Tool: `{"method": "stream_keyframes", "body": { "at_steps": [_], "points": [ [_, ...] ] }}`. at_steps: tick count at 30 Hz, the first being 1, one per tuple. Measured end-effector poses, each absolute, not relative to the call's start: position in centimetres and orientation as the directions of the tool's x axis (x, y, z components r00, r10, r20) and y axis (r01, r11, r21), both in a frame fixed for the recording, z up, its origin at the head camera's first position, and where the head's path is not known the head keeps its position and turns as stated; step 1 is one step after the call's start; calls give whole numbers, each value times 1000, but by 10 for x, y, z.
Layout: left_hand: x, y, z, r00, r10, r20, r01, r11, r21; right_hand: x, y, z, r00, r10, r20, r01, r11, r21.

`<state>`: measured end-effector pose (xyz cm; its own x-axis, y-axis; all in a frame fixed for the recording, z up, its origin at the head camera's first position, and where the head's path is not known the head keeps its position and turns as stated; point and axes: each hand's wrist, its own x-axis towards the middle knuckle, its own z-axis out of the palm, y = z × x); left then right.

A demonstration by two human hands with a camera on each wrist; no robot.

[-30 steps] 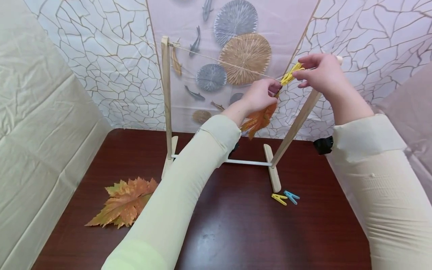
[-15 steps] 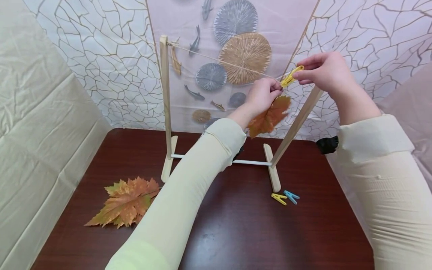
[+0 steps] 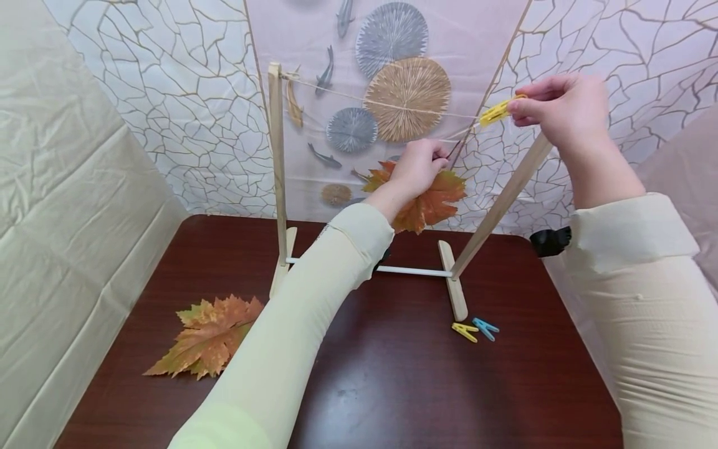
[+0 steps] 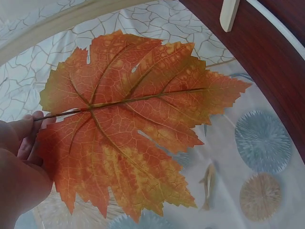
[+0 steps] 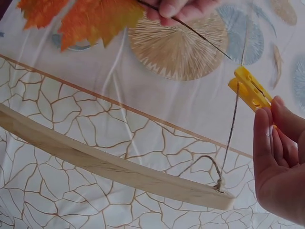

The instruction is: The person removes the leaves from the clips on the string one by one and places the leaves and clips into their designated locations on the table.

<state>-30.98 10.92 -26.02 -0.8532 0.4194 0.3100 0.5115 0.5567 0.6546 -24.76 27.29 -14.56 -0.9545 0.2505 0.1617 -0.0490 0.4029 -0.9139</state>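
Observation:
My left hand point(image 3: 417, 167) pinches the dark stem point(image 4: 59, 114) of an orange-red maple leaf point(image 4: 124, 114), which fans out below the hand in the head view. My right hand point(image 3: 578, 115) holds a yellow clothespin point(image 5: 250, 88) by its handle end, its tip at the string point(image 5: 231, 124). That string runs between the tops of two wooden posts. In the right wrist view, the free end of the stem points toward the clothespin but stays apart from it. The left hand point(image 5: 186, 8) shows at the top there.
A second maple leaf point(image 3: 210, 337) lies at the table's left, partly behind the left sleeve. A yellow clothespin point(image 3: 464, 332) and a blue clothespin point(image 3: 485, 329) lie near the right foot of the wooden stand point(image 3: 502, 202). A white rod point(image 3: 415, 270) joins its feet.
My right hand has moved up and right with the yellow clothespin. My left hand has drawn the leaf left and slightly down, away from the clothespin, and the leaf has turned to show its face.

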Motion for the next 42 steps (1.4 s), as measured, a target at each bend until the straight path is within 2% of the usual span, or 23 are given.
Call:
{"method": "stream_keyframes", "body": {
  "at_steps": [6, 25, 32, 42],
  "points": [
    [-309, 100, -263, -861, 404, 309, 501, 566, 655, -244, 272, -140, -935, 278, 218, -139, 278, -950],
    [-307, 61, -271, -893, 298, 337, 450, 607, 655, -229, 272, -141, -934, 265, 239, -190, 196, -962],
    [-302, 43, -280, -891, 304, 336, 454, 619, 642, -219, 279, -148, -945, 238, 223, -206, 94, -974],
    [-290, 16, -295, -876, 362, 320, 482, 600, 639, -204, 290, -163, -953, 217, 211, -207, 40, -977]
  ]
}}
